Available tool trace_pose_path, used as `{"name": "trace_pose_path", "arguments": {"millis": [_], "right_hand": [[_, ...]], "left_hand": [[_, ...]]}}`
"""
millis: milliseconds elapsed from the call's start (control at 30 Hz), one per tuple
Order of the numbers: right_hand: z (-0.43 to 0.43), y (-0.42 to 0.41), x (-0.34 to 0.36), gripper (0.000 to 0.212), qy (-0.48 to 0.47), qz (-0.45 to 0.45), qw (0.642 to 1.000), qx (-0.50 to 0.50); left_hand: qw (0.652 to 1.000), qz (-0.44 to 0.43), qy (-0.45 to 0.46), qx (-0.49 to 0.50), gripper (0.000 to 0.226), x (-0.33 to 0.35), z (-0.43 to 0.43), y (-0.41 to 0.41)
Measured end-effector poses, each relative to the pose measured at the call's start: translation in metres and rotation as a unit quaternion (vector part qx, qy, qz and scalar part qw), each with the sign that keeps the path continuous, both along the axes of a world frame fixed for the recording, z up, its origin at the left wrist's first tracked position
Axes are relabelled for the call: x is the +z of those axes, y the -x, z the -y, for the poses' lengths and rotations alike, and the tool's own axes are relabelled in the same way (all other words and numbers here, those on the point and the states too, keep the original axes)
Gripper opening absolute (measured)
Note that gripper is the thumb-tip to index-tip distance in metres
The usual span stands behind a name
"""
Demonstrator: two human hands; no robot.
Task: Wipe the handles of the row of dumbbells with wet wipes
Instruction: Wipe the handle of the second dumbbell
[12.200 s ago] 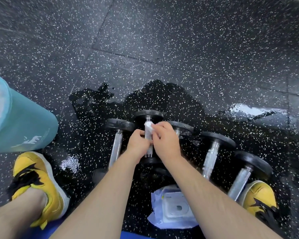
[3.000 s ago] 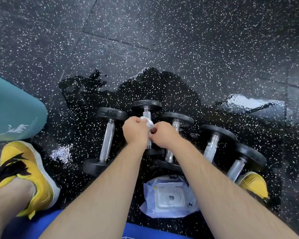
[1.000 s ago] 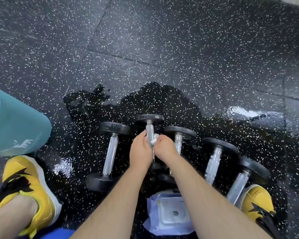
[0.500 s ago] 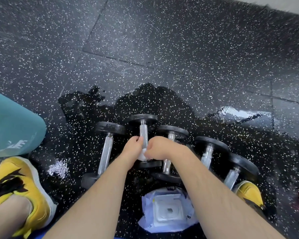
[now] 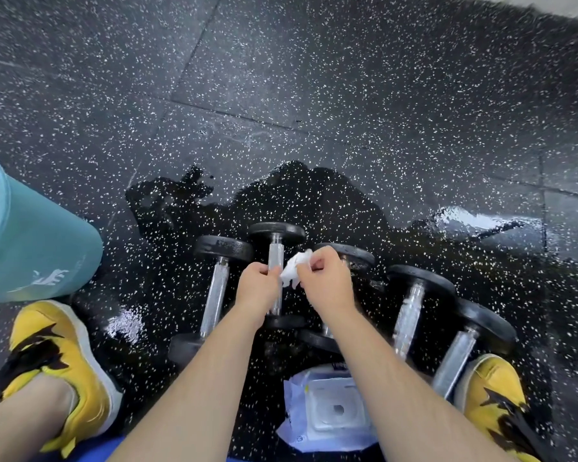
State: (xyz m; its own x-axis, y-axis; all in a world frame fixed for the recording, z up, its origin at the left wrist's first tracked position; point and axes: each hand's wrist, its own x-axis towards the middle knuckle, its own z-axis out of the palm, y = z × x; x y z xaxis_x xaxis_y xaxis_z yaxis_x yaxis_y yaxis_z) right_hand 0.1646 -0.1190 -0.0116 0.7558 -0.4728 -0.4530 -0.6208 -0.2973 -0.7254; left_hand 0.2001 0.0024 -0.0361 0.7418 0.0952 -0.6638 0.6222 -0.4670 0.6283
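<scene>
On a wet gym floor (image 5: 314,95), a crumpled wet wipe (image 5: 296,265) is pinched by the right hand (image 5: 327,283) beside the second dumbbell's handle (image 5: 276,253), against which the left hand (image 5: 256,288) is curled, its grip unclear; the wad could be dropped and soiled if that pinch is loosened.

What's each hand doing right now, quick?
Left hand: fingers seem to pinch the left edge of the wet wipe.
Right hand: fingers pinch the same wet wipe.

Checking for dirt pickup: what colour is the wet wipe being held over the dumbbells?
The wet wipe is white; the head view shows it best.
</scene>
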Motion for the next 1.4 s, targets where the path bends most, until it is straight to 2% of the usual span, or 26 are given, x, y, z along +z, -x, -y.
{"name": "trace_pose_path", "arguments": {"millis": [133,233,367,500,600,667,800,900,1000,1100,1200,1233,1333,1400], "right_hand": [[-0.024,-0.005,-0.011,0.017,0.041,0.09,0.995,-0.006],[-0.032,-0.018,-0.02,0.024,0.079,0.112,0.987,0.082],[-0.031,-0.012,-0.023,0.031,0.112,0.125,0.963,0.21],[-0.032,0.001,-0.022,0.046,0.143,0.081,0.918,0.362],[-0.024,-0.009,-0.021,0.052,0.185,0.067,0.882,0.429],[-0.023,-0.009,-0.018,0.052,0.209,0.072,0.865,0.45],[-0.023,-0.008,-0.017,0.049,0.182,0.089,0.867,0.455],[-0.013,-0.031,-0.024,0.047,0.186,0.079,0.843,0.498],[-0.009,-0.045,-0.022,0.04,0.206,0.083,0.819,0.529],[-0.014,-0.045,-0.016,0.03,0.253,0.063,0.801,0.538],[-0.025,-0.044,-0.011,0.021,0.234,0.022,0.815,0.53],[-0.026,-0.043,-0.012,0.021,0.23,0.022,0.812,0.536],[-0.017,-0.042,-0.016,0.028,0.236,0.088,0.803,0.54],[-0.012,-0.043,-0.021,0.031,0.209,0.083,0.833,0.506]], "left_hand": [[0.999,0.006,-0.042,-0.026,0.016,0.004,0.007,0.001],[0.998,0.014,-0.036,-0.058,0.014,0.008,0.004,0.004],[0.996,0.019,0.02,-0.087,0.022,0.008,-0.012,0.01],[0.994,0.019,0.067,-0.087,0.023,0.007,-0.02,0.014],[0.994,0.015,0.087,-0.064,0.027,0.009,-0.021,0.014],[0.994,0.004,0.094,-0.05,0.027,0.012,-0.019,0.013],[0.992,-0.037,0.116,0.005,0.03,0.015,-0.018,0.013],[0.989,-0.058,0.132,0.023,0.011,0.009,-0.016,0.011],[0.984,-0.075,0.154,0.054,0.024,-0.001,-0.015,0.009],[0.98,-0.082,0.156,0.091,0.024,0.005,-0.013,0.009],[0.978,-0.078,0.137,0.135,0.014,0.018,-0.009,0.01],[0.981,-0.069,0.12,0.138,0.018,0.018,-0.007,0.01],[0.993,-0.015,0.051,0.101,0.023,0.01,-0.004,0.012],[0.995,0.003,0.035,0.088,0.02,0.009,-0.002,0.014]]}}
